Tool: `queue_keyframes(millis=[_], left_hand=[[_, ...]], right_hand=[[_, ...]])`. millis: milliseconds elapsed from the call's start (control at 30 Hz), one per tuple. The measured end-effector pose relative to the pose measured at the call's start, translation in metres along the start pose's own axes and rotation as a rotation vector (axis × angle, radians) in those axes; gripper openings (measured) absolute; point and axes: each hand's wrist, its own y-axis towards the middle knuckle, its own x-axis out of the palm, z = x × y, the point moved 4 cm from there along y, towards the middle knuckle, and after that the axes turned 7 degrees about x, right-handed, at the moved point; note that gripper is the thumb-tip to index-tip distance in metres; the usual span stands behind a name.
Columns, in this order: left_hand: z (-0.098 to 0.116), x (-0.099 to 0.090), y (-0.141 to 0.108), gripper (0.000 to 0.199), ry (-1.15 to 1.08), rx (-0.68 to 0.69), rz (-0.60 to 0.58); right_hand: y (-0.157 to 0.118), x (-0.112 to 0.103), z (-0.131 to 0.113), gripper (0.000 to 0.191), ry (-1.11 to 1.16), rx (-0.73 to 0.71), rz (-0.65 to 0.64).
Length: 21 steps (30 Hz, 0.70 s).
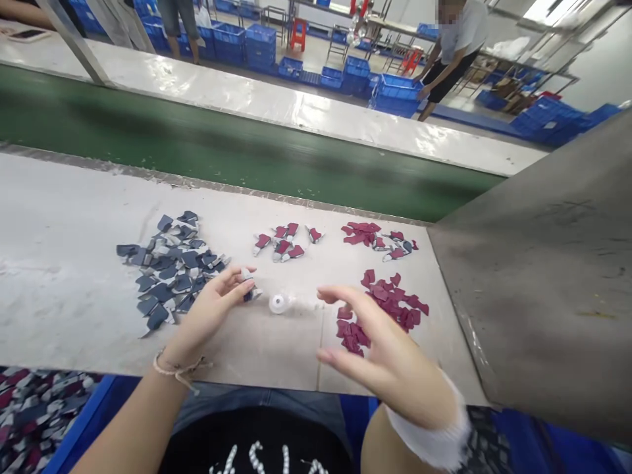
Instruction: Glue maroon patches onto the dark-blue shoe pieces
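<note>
My left hand point(220, 299) is closed on a small grey-and-dark-blue molded piece point(249, 289), held just above the table between thumb and fingers. To its left lies a heap of similar dark blue and grey pieces point(168, 276). A small round, whitish translucent bottle or pot point(278, 303) stands between my hands. With thumb and fingers spread, my right hand point(375, 349) hovers over the table, slightly blurred and holding nothing visible. Beside and partly behind it is a pile of thin maroon pieces point(395, 303). Farther back sit several pieces with maroon on top point(284, 243).
More maroon pieces point(360, 232) lie at the back right. Beyond the white table point(64, 276) runs a green conveyor belt point(222, 148). A metal panel point(543, 263) stands on the right. A bin point(89, 421) of mixed pieces is below left. People and blue crates point(259, 46) are across the room.
</note>
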Motion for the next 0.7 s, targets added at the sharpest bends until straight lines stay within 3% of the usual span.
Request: queue_keyframes(millis=[100,200,267,333,500,700], left_hand=[[-0.008,-0.006,-0.009,0.03,-0.09,-0.055,0.082],[-0.004,-0.01,-0.015,0.031,-0.124,-0.088,0.108],[0.001,-0.008,-0.02,0.035,-0.166,-0.105,0.097],[0.006,-0.002,-0.026,0.044,-0.182,-0.108,0.039],[0.006,0.017,-0.042,0.058,-0.087,-0.085,-0.146],[-0.003,0.036,-0.053,0.061,-0.045,-0.128,-0.239]], right_hand=[[0.035,0.044,0.032,0.068,-0.019,0.105,-0.047],[0.062,0.082,0.049,0.051,0.022,0.081,-0.065],[0.07,0.092,0.051,0.034,0.07,0.062,-0.075],[0.067,0.09,0.048,0.026,0.137,0.065,-0.094],[0.035,0.057,0.044,0.049,0.31,0.162,-0.12],[0.008,0.027,0.053,0.035,0.429,0.285,-0.047]])
